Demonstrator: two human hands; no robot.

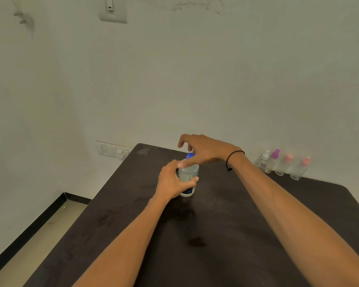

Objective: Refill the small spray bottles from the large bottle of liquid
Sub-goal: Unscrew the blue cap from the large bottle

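A white wall socket panel (114, 151) sits low on the pale wall beside the far left corner of a dark brown desk (226, 235). At the middle of the desk, a person's left hand (173, 181) wraps its fingers and thumb around the body of a large clear plastic bottle of liquid (188, 176), which stands upright on the desk surface. The right hand (203, 151), a black cord bracelet (232, 159) on its wrist, reaches over the bottle's blue cap (189, 155), thumb and curled fingers closing on it from above. Well apart, at the far right edge of the desk against the wall, four small clear spray bottles (282, 164) stand in a row, one topped white, one purple and two pink.
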